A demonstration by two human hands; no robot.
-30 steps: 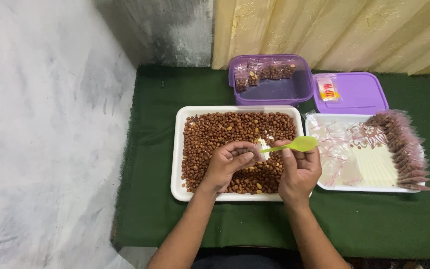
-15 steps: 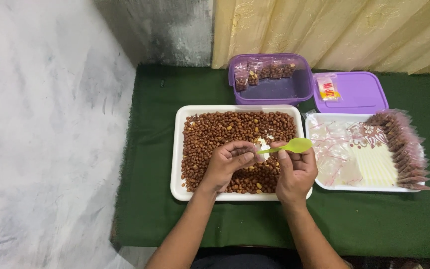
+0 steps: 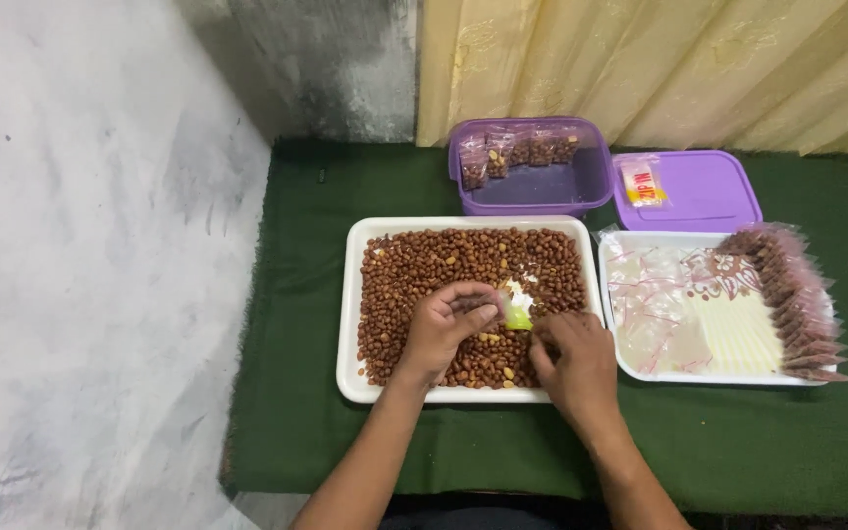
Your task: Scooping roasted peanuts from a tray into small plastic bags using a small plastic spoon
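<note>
We hold a small clear plastic pouch (image 3: 475, 304) pinched in the fingers of our left hand (image 3: 444, 334), its mouth turned toward the right so that the small green plastic scoop (image 3: 517, 318) can meet it; both sit low over the middle of the white rectangular tray (image 3: 355, 294), so anything that slips falls back among the nuts. Our right hand (image 3: 573, 361) is curled around what we take to be the scoop's handle, though the handle itself is hidden under the fingers and only the green tip shows between the two hands, touching or just short of the pouch. The tray is filled with a layer of reddish-brown roasted peanuts (image 3: 434, 265), with a bare white patch just beyond the scoop where nuts have been cleared. Just to the right, almost touching, a second white tray (image 3: 612, 344) holds loose empty clear pouches with red strips, a flat stack of pale ones, and along its right side a fanned row of filled peanut pouches (image 3: 797, 294), kept within reach of the right hand. Farther away stands a purple plastic box (image 3: 532, 186) with a few filled pouches along its far wall, and its purple lid (image 3: 699, 191) lies beside it to the right with a small packet on top. Everything rests on a dark green cloth (image 3: 306, 393) against a pale wall.
</note>
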